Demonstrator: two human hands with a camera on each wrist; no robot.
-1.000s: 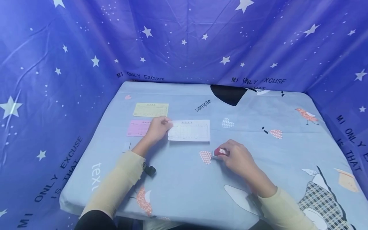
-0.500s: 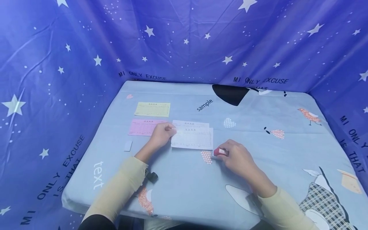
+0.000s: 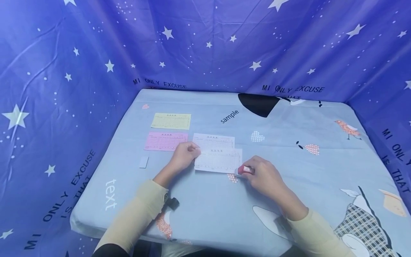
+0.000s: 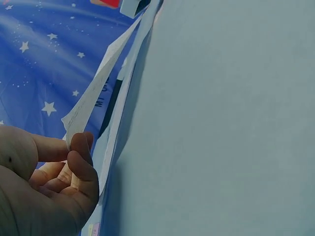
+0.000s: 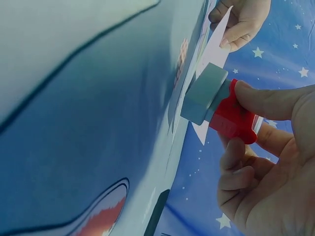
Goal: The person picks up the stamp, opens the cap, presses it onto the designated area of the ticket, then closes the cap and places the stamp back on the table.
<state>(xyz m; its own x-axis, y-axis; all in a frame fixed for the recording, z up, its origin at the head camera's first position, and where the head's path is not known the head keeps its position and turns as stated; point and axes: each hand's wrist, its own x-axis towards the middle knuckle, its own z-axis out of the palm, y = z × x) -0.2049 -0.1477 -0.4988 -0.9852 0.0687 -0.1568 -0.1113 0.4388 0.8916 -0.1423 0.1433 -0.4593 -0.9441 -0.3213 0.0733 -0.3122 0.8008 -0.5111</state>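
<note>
My left hand (image 3: 184,156) pinches the left edge of a thin white printed form (image 3: 219,161) between thumb and fingertips. In the left wrist view the form (image 4: 91,101) slants up, raised from the table. Behind it lies a second white form (image 3: 213,140), its lower part covered. My right hand (image 3: 265,175) grips a red stamp (image 3: 245,170) with a grey base, beside the raised form's lower right corner. In the right wrist view thumb and fingers hold the stamp's red body (image 5: 231,115); its grey base (image 5: 204,93) faces the table and overlaps the form.
A yellow form (image 3: 170,121) lies at the back left, with a pink form (image 3: 165,141) in front of it. Nearer still is a small pale rectangular piece (image 3: 143,162). Blue star-patterned curtains (image 3: 205,43) enclose the back and sides of the cloth-covered table (image 3: 205,207).
My left hand has drawn the upper white form toward me and slightly right, uncovering the second white form behind it. The right hand with the stamp has stayed nearly in place.
</note>
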